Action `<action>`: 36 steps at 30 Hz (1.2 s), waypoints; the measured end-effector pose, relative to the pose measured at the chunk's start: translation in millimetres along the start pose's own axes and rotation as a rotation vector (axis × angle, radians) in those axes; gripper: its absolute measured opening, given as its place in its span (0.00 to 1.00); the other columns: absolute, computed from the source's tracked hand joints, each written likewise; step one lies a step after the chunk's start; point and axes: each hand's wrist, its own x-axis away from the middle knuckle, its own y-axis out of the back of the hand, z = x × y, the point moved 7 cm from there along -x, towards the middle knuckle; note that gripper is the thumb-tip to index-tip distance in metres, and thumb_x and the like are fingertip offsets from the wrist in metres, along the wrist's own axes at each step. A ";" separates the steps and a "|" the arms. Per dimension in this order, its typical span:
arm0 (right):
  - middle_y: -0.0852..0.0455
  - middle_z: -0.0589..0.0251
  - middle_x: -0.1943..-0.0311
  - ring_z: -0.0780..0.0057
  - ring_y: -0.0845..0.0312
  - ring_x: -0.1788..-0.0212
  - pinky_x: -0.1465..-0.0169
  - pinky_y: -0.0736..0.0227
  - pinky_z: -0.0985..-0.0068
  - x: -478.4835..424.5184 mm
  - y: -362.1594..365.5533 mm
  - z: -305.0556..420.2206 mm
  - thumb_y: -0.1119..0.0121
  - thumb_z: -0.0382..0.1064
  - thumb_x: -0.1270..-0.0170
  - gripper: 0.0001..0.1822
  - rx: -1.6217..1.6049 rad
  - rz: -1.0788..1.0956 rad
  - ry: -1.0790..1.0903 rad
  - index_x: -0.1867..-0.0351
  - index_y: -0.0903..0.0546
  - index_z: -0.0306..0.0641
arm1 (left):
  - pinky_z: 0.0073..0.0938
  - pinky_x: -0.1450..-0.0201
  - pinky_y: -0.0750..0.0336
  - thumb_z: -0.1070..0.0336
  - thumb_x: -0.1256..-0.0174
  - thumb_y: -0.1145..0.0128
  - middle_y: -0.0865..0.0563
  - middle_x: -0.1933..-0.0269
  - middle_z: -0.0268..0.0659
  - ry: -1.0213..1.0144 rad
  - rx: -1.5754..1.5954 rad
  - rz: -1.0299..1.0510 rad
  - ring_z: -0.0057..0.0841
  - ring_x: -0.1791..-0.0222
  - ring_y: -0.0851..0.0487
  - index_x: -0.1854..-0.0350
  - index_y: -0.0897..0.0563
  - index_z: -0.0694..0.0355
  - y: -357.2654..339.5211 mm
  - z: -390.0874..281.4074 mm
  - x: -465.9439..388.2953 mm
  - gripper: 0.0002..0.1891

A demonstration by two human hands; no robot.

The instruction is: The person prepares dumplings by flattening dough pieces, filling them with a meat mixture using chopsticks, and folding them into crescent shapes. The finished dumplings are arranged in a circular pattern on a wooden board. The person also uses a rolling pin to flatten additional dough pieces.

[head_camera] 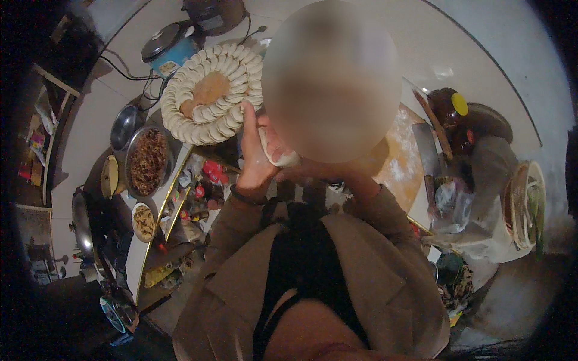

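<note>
My left hand [254, 151] is raised in front of me, thumb up, cupped around a dough wrapper [288, 159]. The wrapper's pale edge curves beside a pinkish patch, and I cannot tell whether that is filling or fingers. Of my right hand [359, 173], only the wrist side shows; a round blurred patch hides its fingers and anything in them. Just beyond my left hand lies a round tray [211, 89] ringed with rows of folded dumplings [198, 132]. Right of the blur is a wooden board [401, 153] dusted with flour.
At left stand a metal bowl of chopped filling [146, 162], an empty-looking metal bowl [124, 128], a small dish of food [144, 222] and a blue rice cooker [169, 52] with cords. To the right are a rolling pin [434, 124], a yellow-lidded jar [442, 103] and stacked baskets [521, 205].
</note>
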 end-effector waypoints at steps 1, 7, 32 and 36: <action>0.18 0.52 0.57 0.58 0.22 0.55 0.51 0.28 0.63 -1.0 -3.2 -8.6 0.31 0.50 0.46 0.30 -0.066 0.012 -0.065 0.46 0.24 0.35 | 0.23 0.81 0.37 0.39 0.27 0.58 0.31 0.85 0.30 -0.042 -0.046 -0.030 0.20 0.87 0.35 0.81 0.30 0.56 -2.6 -2.8 -0.1 0.28; 0.18 0.52 0.55 0.62 0.23 0.54 0.49 0.30 0.65 -5.6 -46.5 -49.1 0.33 0.45 0.45 0.29 -0.312 0.083 -0.291 0.45 0.26 0.31 | 0.22 0.77 0.35 0.42 0.26 0.58 0.30 0.81 0.30 -0.672 -0.649 -0.277 0.19 0.82 0.33 0.73 0.27 0.57 -19.5 -20.0 -4.6 0.24; 0.18 0.52 0.54 0.59 0.23 0.52 0.46 0.30 0.63 -0.4 -21.0 -39.0 0.35 0.48 0.40 0.25 -0.228 0.101 0.079 0.46 0.24 0.36 | 0.22 0.68 0.26 0.66 0.35 0.41 0.16 0.72 0.34 -0.258 -0.978 0.021 0.20 0.73 0.20 0.66 0.19 0.65 -19.9 -10.0 -1.2 0.07; 0.18 0.53 0.55 0.60 0.23 0.52 0.47 0.30 0.64 -0.4 -15.2 -20.3 0.35 0.49 0.40 0.25 -0.463 0.185 -0.055 0.47 0.24 0.36 | 0.19 0.77 0.37 0.57 0.30 0.45 0.32 0.83 0.24 -0.187 -0.608 -0.258 0.13 0.85 0.37 0.79 0.30 0.55 -23.5 -17.9 -1.4 0.17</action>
